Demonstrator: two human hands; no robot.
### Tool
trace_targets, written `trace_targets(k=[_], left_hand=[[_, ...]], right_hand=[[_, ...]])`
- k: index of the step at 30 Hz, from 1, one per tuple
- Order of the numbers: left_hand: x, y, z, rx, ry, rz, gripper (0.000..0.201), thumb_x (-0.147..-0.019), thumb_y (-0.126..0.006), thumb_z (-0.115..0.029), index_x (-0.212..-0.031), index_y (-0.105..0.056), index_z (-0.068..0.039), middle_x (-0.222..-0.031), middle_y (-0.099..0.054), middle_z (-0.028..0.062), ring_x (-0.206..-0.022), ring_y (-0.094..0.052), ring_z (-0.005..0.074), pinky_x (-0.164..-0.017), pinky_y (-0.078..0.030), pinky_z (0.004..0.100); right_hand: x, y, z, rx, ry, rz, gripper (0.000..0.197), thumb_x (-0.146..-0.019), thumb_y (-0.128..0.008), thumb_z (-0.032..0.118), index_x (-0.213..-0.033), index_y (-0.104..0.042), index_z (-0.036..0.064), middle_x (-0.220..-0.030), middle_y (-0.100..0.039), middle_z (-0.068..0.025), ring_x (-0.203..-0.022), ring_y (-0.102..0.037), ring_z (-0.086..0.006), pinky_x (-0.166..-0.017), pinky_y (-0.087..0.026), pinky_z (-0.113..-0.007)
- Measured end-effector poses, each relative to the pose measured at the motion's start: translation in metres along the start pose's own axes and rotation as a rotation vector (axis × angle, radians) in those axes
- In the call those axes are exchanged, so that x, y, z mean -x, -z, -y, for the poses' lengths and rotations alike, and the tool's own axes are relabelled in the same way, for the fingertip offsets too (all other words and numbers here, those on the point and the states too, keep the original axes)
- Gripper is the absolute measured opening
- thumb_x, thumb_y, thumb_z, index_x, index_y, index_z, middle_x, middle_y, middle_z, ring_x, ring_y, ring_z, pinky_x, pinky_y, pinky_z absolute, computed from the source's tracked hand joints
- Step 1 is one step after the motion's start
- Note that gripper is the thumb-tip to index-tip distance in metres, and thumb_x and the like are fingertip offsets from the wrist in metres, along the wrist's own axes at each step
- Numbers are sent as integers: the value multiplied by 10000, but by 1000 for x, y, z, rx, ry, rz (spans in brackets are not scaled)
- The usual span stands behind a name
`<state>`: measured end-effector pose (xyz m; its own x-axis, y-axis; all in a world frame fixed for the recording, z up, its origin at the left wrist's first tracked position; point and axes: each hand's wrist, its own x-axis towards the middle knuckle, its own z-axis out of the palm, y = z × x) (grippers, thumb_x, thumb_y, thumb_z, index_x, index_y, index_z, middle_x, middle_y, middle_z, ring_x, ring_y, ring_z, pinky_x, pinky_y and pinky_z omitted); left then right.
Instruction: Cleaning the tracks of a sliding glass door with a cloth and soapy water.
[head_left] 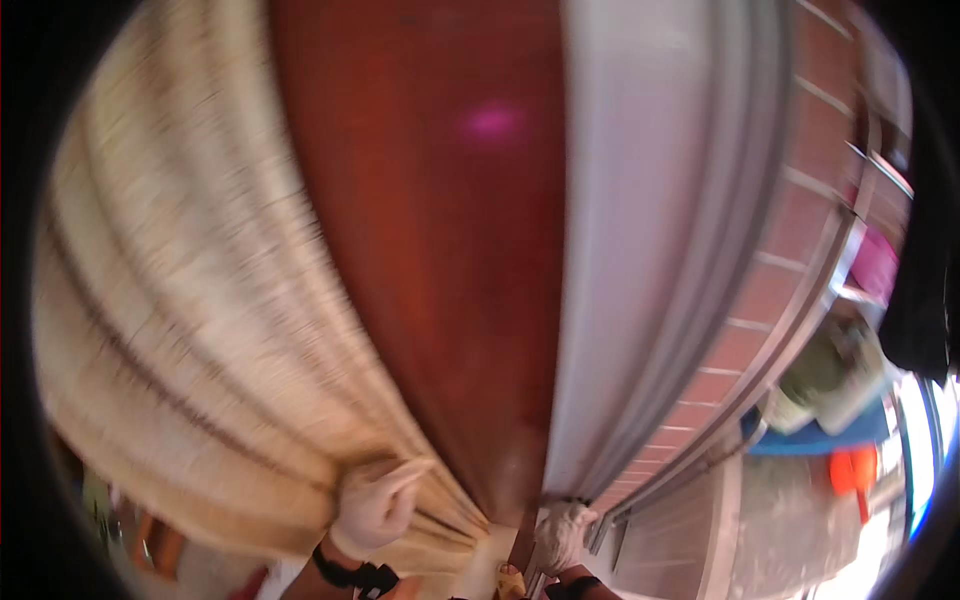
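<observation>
Left of a flat, dark-red panel [440, 250], streaked beige cloth-like material [200, 260] is met by the left hand [375, 508]; right of it, ridged pale-grey trim [640, 200] by the right hand [565, 535]. Grips and progress cannot be told.

Reddish tiles [820, 140] with pale joints run in a curving row down the right side, edged by a pale metallic rail [848, 260]. Beyond the rail, a bright pink object [874, 265] shows near a large black shape [918, 290]. Below, a dull olive-green object [812, 376] and a whitish item [850, 395] appear above the edge of a blue surface [830, 437]; a vivid orange-red item [852, 468] shows at that surface's lower right edge, beside a grey panel [800, 510]. At lower left, an orange-brown object [160, 548] is blurred.
</observation>
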<state>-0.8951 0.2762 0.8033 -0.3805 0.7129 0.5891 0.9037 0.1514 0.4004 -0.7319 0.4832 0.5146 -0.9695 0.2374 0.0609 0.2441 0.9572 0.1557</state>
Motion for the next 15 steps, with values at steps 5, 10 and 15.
trace_targets(k=[5,10,15], left_hand=[[47,9,-37,99,309,223,276,-901,-576,-136,-1165,-630,-77,-955,-693,113,-747,-657,278,-680,-518,365],[145,3,-101,379,249,204,319,-948,-534,-198,-1234,-579,-65,-1206,-618,115,-1024,-608,278,-888,-488,351],[236,23,-214,999,509,226,383,-949,-589,-128,-1313,-528,-26,-1208,-609,116,-1147,-559,193,-946,-454,319]], right_hand=[[15,-52,10,-270,-178,-185,317,-797,-550,229,-1069,-624,85,-1094,-555,-146,-1104,-452,-333,-1004,-300,-474],[20,-11,21,-2,-117,-62,438,-848,-532,271,-1199,-567,12,-1197,-505,-174,-1167,-394,-402,-1044,-236,-524],[25,-30,-4,-325,-109,-342,523,-921,-450,312,-1340,-457,0,-1456,-354,-187,-1384,-221,-396,-1168,-137,-454]])
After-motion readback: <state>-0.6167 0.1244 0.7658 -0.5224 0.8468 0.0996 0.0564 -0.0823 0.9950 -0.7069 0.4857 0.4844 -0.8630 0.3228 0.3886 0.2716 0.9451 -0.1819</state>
